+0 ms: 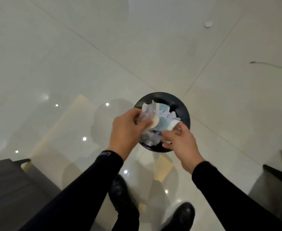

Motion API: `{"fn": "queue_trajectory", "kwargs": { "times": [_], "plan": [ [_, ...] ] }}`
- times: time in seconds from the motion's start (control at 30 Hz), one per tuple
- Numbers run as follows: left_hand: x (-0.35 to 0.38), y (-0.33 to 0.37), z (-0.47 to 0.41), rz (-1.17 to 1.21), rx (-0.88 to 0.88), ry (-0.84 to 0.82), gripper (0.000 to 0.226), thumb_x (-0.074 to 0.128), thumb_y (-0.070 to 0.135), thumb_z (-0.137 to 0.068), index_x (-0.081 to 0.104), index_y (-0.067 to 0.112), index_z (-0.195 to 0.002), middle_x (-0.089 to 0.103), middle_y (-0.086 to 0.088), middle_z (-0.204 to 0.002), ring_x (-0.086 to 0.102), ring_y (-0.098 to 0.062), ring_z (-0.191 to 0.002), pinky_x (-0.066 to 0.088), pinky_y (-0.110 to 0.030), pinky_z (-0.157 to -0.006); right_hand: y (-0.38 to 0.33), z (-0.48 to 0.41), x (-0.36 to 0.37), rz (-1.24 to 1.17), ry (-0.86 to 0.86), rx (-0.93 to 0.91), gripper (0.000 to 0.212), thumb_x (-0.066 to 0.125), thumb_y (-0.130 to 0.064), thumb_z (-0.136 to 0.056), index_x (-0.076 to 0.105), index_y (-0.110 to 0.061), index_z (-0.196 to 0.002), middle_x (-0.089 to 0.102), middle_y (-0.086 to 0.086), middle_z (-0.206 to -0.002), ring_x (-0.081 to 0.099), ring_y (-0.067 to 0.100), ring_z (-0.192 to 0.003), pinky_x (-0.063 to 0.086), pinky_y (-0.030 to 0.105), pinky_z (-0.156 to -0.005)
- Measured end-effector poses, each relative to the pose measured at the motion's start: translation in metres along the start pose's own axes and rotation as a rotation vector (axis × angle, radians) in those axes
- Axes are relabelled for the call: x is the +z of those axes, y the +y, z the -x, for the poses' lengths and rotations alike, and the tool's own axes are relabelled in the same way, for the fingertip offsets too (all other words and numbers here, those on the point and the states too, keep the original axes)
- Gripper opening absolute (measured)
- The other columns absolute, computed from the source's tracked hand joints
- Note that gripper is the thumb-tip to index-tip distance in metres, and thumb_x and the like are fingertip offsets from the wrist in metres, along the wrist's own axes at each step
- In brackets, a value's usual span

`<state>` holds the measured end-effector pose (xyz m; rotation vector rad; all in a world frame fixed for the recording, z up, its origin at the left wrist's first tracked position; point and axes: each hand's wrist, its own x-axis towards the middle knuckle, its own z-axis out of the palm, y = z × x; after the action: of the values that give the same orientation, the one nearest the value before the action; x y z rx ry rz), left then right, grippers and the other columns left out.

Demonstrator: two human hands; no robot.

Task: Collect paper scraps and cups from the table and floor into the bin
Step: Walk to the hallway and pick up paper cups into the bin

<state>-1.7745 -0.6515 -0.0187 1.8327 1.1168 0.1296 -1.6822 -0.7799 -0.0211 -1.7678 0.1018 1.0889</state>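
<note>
**Bin and hands, seen from above**

Bin [183,110]: black, round, stood on the glossy pale tiled floor [70,47], holding pale paper scraps [151,139] and blue-and-white paper cups [166,123].

Left hand [128,129]: over the bin's left rim, fingers closed around a blurred wad of paper [146,114] and what looked like a cup rim.

Right hand [181,142]: over the bin's near right rim, fingers spread and loosely curled, tips touching the cups; nothing clearly gripped.

Sleeves: black, both arms.

Shoes [178,215]: dark, near the bottom edge.

Floor, far right: one small white scrap [208,24], well apart from the bin; a thin cable [270,65].
</note>
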Motion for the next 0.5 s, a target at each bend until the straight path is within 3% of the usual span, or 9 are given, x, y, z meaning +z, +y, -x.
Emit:
{"fn": "queue_trajectory", "kwargs": {
  "times": [0.07, 0.13, 0.2, 0.27, 0.33, 0.4, 0.43, 0.5],
  "plan": [
    [0.021, 0.010, -0.004, -0.018, -0.046, -0.095, 0.037, 0.076, 0.033, -0.070, 0.065, 0.026, -0.104, 0.064, 0.010, -0.074, 0.061, -0.003, -0.068, 0.045, -0.008, -0.064, 0.001, -0.005, -0.017, 0.080, -0.052, 0.021, 0.043, 0.059, -0.010, -0.083, 0.044, -0.031, -0.119, 0.065, 0.001, -0.099, 0.065, 0.017, -0.085, 0.055, 0.020, -0.061],
    [0.036, 0.008, -0.006, -0.129, -0.060, -0.179, 0.052, 0.072, 0.034, -0.075, 0.057, 0.022, -0.123, 0.068, 0.000, -0.089, 0.065, -0.014, -0.084, 0.050, -0.022, -0.079, 0.009, -0.009, -0.029, 0.086, -0.050, 0.064, 0.053, 0.056, -0.007, -0.083, 0.044, -0.040, -0.122, 0.066, 0.002, -0.095, 0.064, 0.017, -0.086, 0.057, 0.025, -0.065],
    [0.040, 0.000, -0.004, -0.232, -0.044, -0.193, 0.047, 0.065, 0.032, -0.080, 0.055, 0.020, -0.124, 0.071, -0.004, -0.104, 0.065, -0.019, -0.096, 0.049, -0.029, -0.086, 0.023, -0.013, -0.036, 0.081, -0.046, 0.123, 0.061, 0.056, -0.003, -0.083, 0.043, -0.044, -0.127, 0.065, 0.009, -0.102, 0.061, 0.017, -0.088, 0.056, 0.036, -0.079],
    [0.037, -0.014, 0.002, -0.269, -0.045, -0.160, 0.040, 0.061, 0.029, -0.082, 0.058, 0.020, -0.121, 0.071, -0.004, -0.104, 0.065, -0.021, -0.096, 0.049, -0.028, -0.085, 0.041, -0.017, -0.039, 0.086, -0.008, 0.132, 0.061, 0.057, -0.002, -0.083, 0.045, -0.031, -0.135, 0.063, 0.007, -0.107, 0.060, 0.018, -0.089, 0.054, 0.039, -0.084],
    [0.030, -0.029, 0.012, -0.287, -0.060, -0.150, 0.036, 0.059, 0.026, -0.083, 0.060, 0.020, -0.119, 0.071, 0.000, -0.102, 0.065, -0.019, -0.094, 0.046, -0.024, -0.081, 0.056, -0.022, -0.039, 0.092, 0.176, 0.101, 0.035, 0.059, -0.007, -0.083, 0.062, -0.018, -0.116, 0.065, 0.006, -0.096, 0.061, 0.020, -0.083, 0.057, 0.038, -0.076],
    [0.023, -0.043, 0.022, -0.304, -0.090, -0.168, 0.033, 0.058, 0.025, -0.084, 0.061, 0.022, -0.116, 0.069, 0.005, -0.105, 0.064, -0.016, -0.092, 0.044, -0.024, -0.079, 0.069, -0.026, -0.038, 0.016, 0.374, 0.215, 0.008, 0.063, -0.019, -0.081, 0.060, -0.013, -0.085, 0.063, 0.009, -0.086, 0.061, 0.022, -0.072, 0.058, 0.035, -0.059],
    [0.020, -0.049, 0.026, -0.309, -0.114, -0.177, 0.032, 0.057, 0.025, -0.085, 0.061, 0.022, -0.116, 0.068, 0.006, -0.107, 0.064, -0.014, -0.091, 0.045, -0.024, -0.079, 0.075, -0.028, -0.036, -0.041, 0.371, 0.328, 0.018, 0.066, -0.027, -0.079, 0.057, -0.012, -0.077, 0.061, 0.010, -0.080, 0.061, 0.021, -0.066, 0.057, 0.031, -0.053],
    [0.018, -0.057, 0.031, -0.307, -0.156, -0.192, 0.032, 0.055, 0.025, -0.085, 0.060, 0.023, -0.117, 0.067, 0.007, -0.113, 0.062, -0.012, -0.091, 0.047, -0.026, -0.083, 0.083, -0.033, -0.030, -0.114, 0.195, 0.536, 0.029, 0.066, -0.038, -0.079, 0.056, -0.012, -0.077, 0.059, 0.010, -0.076, 0.062, 0.021, -0.062, 0.055, 0.029, -0.050]
  ]
}}
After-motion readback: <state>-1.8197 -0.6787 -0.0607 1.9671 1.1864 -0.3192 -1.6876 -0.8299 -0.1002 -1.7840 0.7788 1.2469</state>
